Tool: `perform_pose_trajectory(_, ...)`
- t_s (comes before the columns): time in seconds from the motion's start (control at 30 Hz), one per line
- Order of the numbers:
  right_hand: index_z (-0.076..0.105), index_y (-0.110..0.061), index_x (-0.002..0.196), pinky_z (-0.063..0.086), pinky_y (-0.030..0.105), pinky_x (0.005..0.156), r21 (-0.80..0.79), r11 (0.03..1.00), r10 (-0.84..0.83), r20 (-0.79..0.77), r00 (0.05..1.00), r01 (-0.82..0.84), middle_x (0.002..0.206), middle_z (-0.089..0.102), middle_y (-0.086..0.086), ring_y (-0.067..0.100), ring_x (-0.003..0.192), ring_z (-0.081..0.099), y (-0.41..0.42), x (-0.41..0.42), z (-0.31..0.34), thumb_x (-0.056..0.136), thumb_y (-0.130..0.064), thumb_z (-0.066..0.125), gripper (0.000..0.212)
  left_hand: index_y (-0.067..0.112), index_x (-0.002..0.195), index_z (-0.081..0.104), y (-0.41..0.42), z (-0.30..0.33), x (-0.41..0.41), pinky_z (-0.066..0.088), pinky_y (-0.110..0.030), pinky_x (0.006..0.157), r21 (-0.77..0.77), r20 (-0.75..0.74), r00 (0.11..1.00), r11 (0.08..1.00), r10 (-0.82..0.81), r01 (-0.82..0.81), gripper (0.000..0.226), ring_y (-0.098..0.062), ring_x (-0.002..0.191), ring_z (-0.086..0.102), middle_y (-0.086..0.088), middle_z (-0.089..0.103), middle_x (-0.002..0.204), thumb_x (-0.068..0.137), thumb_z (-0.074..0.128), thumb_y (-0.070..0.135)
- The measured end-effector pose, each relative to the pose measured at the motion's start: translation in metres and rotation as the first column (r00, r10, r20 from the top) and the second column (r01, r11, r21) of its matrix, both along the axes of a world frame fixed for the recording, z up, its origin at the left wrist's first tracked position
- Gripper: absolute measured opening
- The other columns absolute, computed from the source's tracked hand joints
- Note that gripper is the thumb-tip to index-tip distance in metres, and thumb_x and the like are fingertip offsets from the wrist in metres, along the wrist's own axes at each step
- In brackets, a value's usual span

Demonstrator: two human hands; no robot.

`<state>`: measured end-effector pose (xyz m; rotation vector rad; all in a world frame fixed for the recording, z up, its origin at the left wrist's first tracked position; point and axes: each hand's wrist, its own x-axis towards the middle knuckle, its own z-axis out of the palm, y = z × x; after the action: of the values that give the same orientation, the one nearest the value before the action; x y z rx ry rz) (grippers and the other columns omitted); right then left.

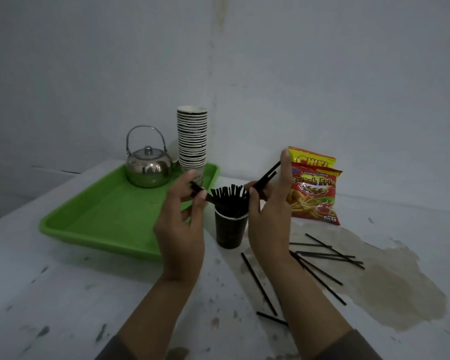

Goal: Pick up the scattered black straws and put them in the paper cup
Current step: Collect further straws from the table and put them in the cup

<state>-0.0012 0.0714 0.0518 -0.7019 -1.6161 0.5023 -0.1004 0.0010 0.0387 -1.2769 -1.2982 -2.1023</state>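
Note:
A dark paper cup (229, 232) stands on the white table and holds several black straws (227, 194) that fan out above its rim. My left hand (181, 224), just left of the cup, pinches a black straw (198, 189) that slants toward the rim. To the cup's right, my right hand (268, 216) grips two black straws (266, 176) with their upper ends angled up and right, lower ends over the cup. Several loose black straws (322, 258) lie scattered on the table right of and below the cup.
A green tray (109, 216) at the left holds a steel kettle (148, 165) and a tall stack of paper cups (192, 136). Two snack bags (315, 188) lean at the wall on the right. A brownish stain (390, 281) spreads across the table under the loose straws.

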Motion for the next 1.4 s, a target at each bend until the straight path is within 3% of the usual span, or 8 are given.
perform_pose_trajectory(0.23,0.008,-0.036,0.143,0.024,0.034,0.108,0.017,0.982,-0.182,0.311,0.933,0.186,0.101,0.066,-0.004,0.006,0.094,0.057,0.004,-0.005,-0.016,0.087,-0.012,0.056,0.077,0.01,0.118,0.056,0.016,-0.025,0.003,0.049,-0.018,0.083,-0.224,-0.211,0.978,0.974,-0.003,-0.045,0.033,-0.003,0.096,0.056,0.005,0.058,0.104,0.086,0.06,0.006)
perform_pose_trajectory(0.57,0.064,-0.02,0.105,0.019,0.043,0.102,-0.003,0.983,-0.17,0.384,0.908,0.185,0.132,0.055,0.013,0.025,0.132,0.038,0.004,-0.001,-0.01,0.094,-0.018,0.05,0.019,0.001,0.116,0.06,0.015,-0.027,-0.001,0.041,-0.009,0.091,-0.373,-0.306,0.95,0.926,-0.07,-0.052,0.031,-0.006,0.098,0.055,-0.014,0.066,0.104,0.086,0.053,-0.004)
perform_pose_trajectory(0.73,0.053,-0.025,0.123,0.015,0.033,0.1,-0.022,0.993,-0.107,0.284,0.953,0.117,0.133,0.054,0.004,0.013,0.135,0.029,0.005,0.0,-0.008,0.096,-0.024,0.043,0.029,0.0,0.117,0.058,0.011,-0.023,0.002,0.04,-0.017,0.096,-0.401,-0.344,0.936,0.912,-0.066,-0.083,0.038,-0.016,0.104,0.057,-0.015,0.066,0.111,0.09,0.036,0.014)
perform_pose_trajectory(0.87,0.036,-0.036,0.132,0.026,0.055,0.106,-0.067,0.995,-0.069,0.129,0.989,0.078,0.109,0.065,-0.021,-0.019,0.121,0.025,0.005,0.002,-0.01,0.095,-0.017,0.046,0.043,0.002,0.119,0.058,0.012,-0.025,0.0,0.046,-0.022,0.09,-0.413,-0.336,0.941,0.906,-0.051,-0.098,0.034,-0.019,0.098,0.06,-0.014,0.067,0.108,0.089,0.041,0.004)
perform_pose_trajectory(1.0,0.02,-0.046,0.135,0.036,0.055,0.103,-0.085,0.994,-0.066,0.027,0.997,0.069,0.097,0.043,-0.052,0.013,0.124,0.039,0.005,0.001,-0.008,0.092,-0.015,0.05,0.062,0.004,0.116,0.059,0.015,-0.028,0.0,0.043,-0.011,0.089,-0.409,-0.235,0.972,0.91,-0.026,-0.075,0.032,-0.011,0.096,0.06,-0.011,0.069,0.104,0.086,0.055,-0.006)
perform_pose_trajectory(1.1,0.011,-0.057,0.134,0.038,0.053,0.103,-0.048,0.996,-0.081,0.009,0.997,0.082,0.111,0.025,-0.061,0.008,0.125,0.043,0.006,0.001,-0.006,0.091,-0.013,0.052,0.073,0.004,0.109,0.061,0.015,-0.027,0.001,0.047,-0.014,0.086,-0.386,-0.186,0.982,0.921,-0.029,-0.046,0.023,-0.011,0.095,0.062,-0.01,0.07,0.101,0.087,0.055,0.0)
perform_pose_trajectory(1.27,0.037,-0.025,0.129,0.039,0.066,0.094,0.026,0.991,-0.131,-0.016,0.991,0.131,0.087,0.057,-0.039,-0.038,0.099,0.027,0.014,-0.001,-0.018,0.086,-0.002,0.057,0.053,0.002,0.101,0.064,0.014,-0.026,0.0,0.042,-0.003,0.083,-0.386,-0.21,0.978,0.919,0.001,-0.084,0.017,-0.002,0.091,0.057,-0.009,0.071,0.094,0.085,0.058,-0.001)
perform_pose_trajectory(1.4,0.043,-0.026,0.126,0.017,0.051,0.112,0.018,0.99,-0.142,0.094,0.985,0.141,0.111,0.067,-0.009,-0.014,0.131,0.022,0.016,-0.002,-0.023,0.089,-0.013,0.056,0.041,0.002,0.096,0.067,0.013,-0.025,-0.002,0.042,-0.006,0.084,-0.373,-0.231,0.973,0.923,0.008,-0.096,0.016,-0.003,0.089,0.057,-0.01,0.071,0.091,0.083,0.061,-0.004)
